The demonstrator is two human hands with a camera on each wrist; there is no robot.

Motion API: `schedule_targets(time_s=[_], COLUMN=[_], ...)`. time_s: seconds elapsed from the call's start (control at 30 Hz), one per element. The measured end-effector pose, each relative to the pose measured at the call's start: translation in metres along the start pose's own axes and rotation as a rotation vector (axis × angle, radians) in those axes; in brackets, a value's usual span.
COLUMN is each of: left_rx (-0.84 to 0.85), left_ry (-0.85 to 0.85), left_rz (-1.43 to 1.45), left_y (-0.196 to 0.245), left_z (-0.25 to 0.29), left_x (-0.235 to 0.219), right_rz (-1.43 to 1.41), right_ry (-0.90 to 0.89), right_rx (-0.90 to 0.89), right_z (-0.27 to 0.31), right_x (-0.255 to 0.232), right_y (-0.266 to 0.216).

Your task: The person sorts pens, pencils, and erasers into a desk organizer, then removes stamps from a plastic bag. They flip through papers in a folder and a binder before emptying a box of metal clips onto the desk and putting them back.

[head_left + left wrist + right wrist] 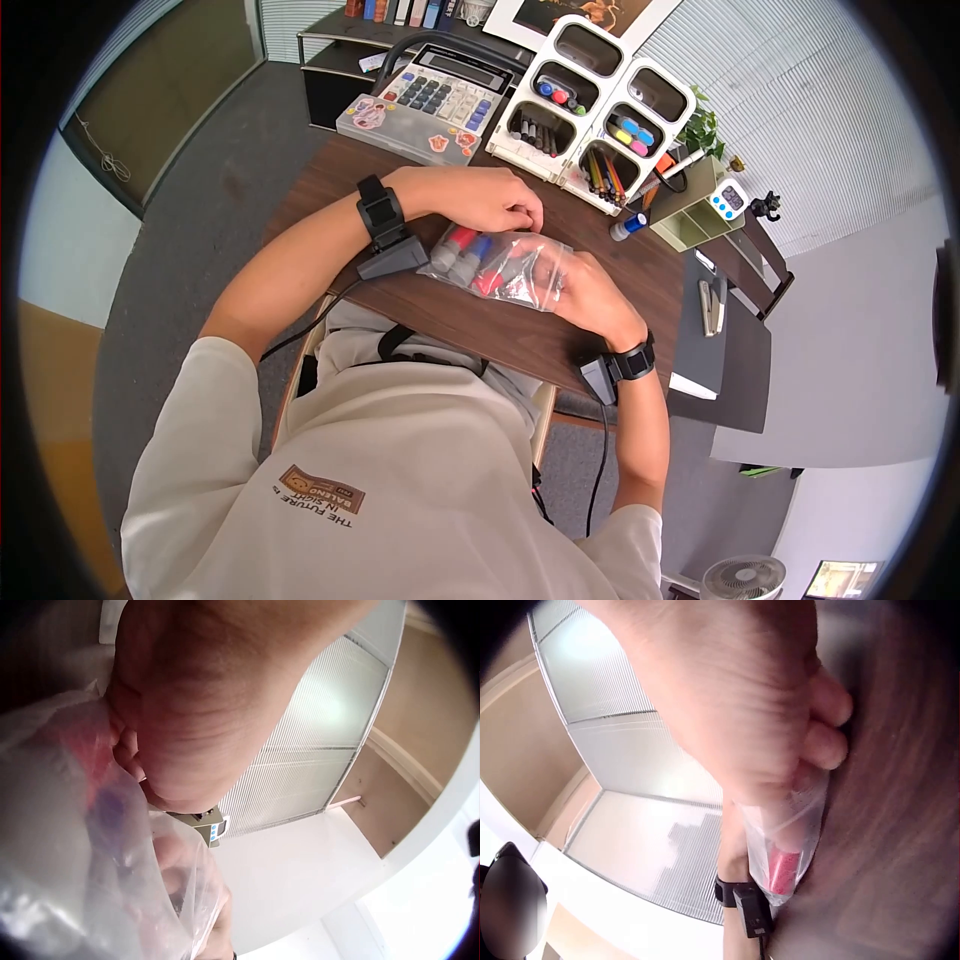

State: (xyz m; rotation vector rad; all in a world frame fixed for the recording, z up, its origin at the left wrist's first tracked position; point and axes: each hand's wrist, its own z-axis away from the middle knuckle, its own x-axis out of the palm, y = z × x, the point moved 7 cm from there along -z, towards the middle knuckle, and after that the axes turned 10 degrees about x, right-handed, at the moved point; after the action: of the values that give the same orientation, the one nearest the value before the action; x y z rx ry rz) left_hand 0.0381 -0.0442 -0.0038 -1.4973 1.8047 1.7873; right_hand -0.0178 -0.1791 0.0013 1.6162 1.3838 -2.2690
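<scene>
Starting at the upper left of my head view, I've got a stickered clear box against the button-packed calculator. Both sit toward the far side of the counter, presumably leaving the nearer dark wood grain free for handwork.

Into the middle now: a red-capped cylinder and a blue-capped cylinder, stubby and greyish, lie side by side in the left end of the clear bag. Thin, crinkled, glossy film, that, lying at frame centre on the counter. Just above it is the left grip, fingers curled by the bag's upper edge, I'd judge to steady it; whether they pinch the film, I can't tell.

Up at upper centre-right, the rigid white organizer leans back, rounded windows facing the person, likely so the pens show.

Below it, the right grip is at the bag's right end, fingers visible through the plastic, close to a red piece. Are they grasping it? I can't tell from my views.

Further right, a blue-topped bottle lies tipped over on its smooth, round side.
</scene>
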Motion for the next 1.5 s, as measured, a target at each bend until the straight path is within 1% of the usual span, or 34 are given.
schedule_targets(time_s=[0.17, 0.23, 0.3, 0.33, 0.4, 0.43, 0.47, 0.53, 0.57, 0.6, 0.67, 0.7, 0.73, 0.8, 0.83, 0.87, 0.93, 0.97, 1.0, 1.03, 1.07, 1.13, 1.17, 1.2, 1.23, 1.27, 1.33, 1.4, 1.47, 1.5], left_rx=[-0.035, 0.011, 0.012, 0.013, -0.003, -0.023, -0.019, 0.045, 0.038, 0.042, 0.061, 0.053, 0.056, 0.006, -0.033, -0.029, -0.021, -0.040, -0.032, -0.048, -0.064, -0.057, -0.071, -0.085, -0.057, -0.056, -0.080, -0.115, -0.066, -0.074], left_ry=[-0.031, -0.001, -0.005, -0.007, -0.030, -0.049, -0.056, -0.001, -0.023, -0.035, -0.001, -0.003, -0.021, -0.025, -0.044, -0.064, -0.029, -0.057, -0.076, -0.058, -0.041, -0.072, -0.055, -0.038, -0.024, -0.047, -0.037, -0.063, -0.031, -0.029], left_rz=[0.009, 0.028, 0.020, 0.020, 0.012, 0.006, -0.001, -0.002, -0.003, -0.016, -0.013, -0.002, -0.016, -0.009, -0.007, -0.018, -0.023, -0.039, -0.044, -0.026, -0.007, -0.009, -0.007, -0.004, -0.010, -0.010, -0.011, -0.014, -0.036, -0.042], left_y=[-0.003, -0.001, -0.001, 0.001, 0.004, 0.004, 0.003, 0.001, -0.001, -0.002, 0.001, 0.000, 0.002, 0.001, 0.003, 0.002, 0.001, 0.000, 0.001, 0.002, 0.002, 0.000, 0.001, 0.000, 0.001, 0.000, -0.002, -0.005, -0.001, -0.002], left_z=[0.000, 0.000, 0.001, 0.001, 0.000, 0.000, 0.000, -0.001, -0.002, -0.002, -0.002, -0.002, -0.003, -0.002, -0.002, -0.002, -0.003, -0.003, -0.003, -0.003, -0.003, -0.004, -0.004, -0.004, -0.004, -0.005, -0.004, -0.003, -0.004, -0.004], left_x=[0.002, 0.002, 0.001, 0.001, 0.000, 0.000, 0.001, 0.002, 0.002, 0.003, 0.002, 0.002, 0.002, 0.002, 0.001, 0.003, 0.002, 0.002, 0.003, 0.002, 0.001, 0.004, 0.003, 0.003, 0.003, 0.004, 0.004, 0.005, 0.003, 0.003], right_rz=[0.066, 0.078, -0.073, -0.074, -0.282, -0.227, -0.230, -0.278, -0.245, -0.251, -0.169, -0.116, -0.125, -0.090, -0.120, -0.130, -0.043, -0.052, -0.038, -0.024, -0.036, -0.049, -0.048, -0.063, -0.078, -0.092, -0.145, -0.214, -0.262, -0.328], right_ry=[0.002, 0.008, 0.020, 0.027, -0.070, -0.053, -0.043, -0.033, -0.062, -0.046, -0.144, -0.125, -0.105, -0.098, -0.096, -0.076, -0.113, -0.095, -0.077, -0.059, -0.041, -0.055, -0.037, -0.022, -0.016, -0.011, 0.004, -0.030, 0.021, 0.069], right_rx=[-0.034, -0.045, -0.050, -0.049, 0.209, 0.304, 0.302, 0.252, 0.248, 0.240, 0.231, 0.151, 0.145, 0.038, 0.056, 0.055, 0.109, 0.111, 0.081, 0.054, 0.064, 0.018, -0.010, -0.001, -0.021, -0.042, -0.061, 0.050, 0.117, 0.130], right_z=[0.001, 0.001, 0.001, 0.002, 0.006, 0.008, 0.009, 0.008, 0.008, 0.007, 0.007, 0.006, 0.006, 0.007, 0.008, 0.008, 0.007, 0.006, 0.006, 0.006, 0.006, 0.006, 0.006, 0.007, 0.007, 0.007, 0.008, 0.010, 0.014, 0.014], right_x=[0.000, 0.000, -0.004, -0.007, -0.011, -0.016, -0.019, -0.022, -0.018, -0.018, -0.008, -0.005, -0.005, -0.003, -0.004, -0.007, -0.006, -0.006, -0.005, -0.004, -0.004, -0.001, -0.003, -0.003, -0.003, -0.004, -0.010, -0.018, -0.030, -0.036], right_y=[-0.002, -0.001, 0.000, 0.002, 0.027, 0.035, 0.038, 0.037, 0.034, 0.030, 0.017, 0.016, 0.017, 0.011, 0.010, 0.006, 0.004, 0.005, 0.006, 0.006, 0.009, 0.010, 0.008, 0.011, 0.013, 0.015, 0.023, 0.033, 0.041, 0.049])
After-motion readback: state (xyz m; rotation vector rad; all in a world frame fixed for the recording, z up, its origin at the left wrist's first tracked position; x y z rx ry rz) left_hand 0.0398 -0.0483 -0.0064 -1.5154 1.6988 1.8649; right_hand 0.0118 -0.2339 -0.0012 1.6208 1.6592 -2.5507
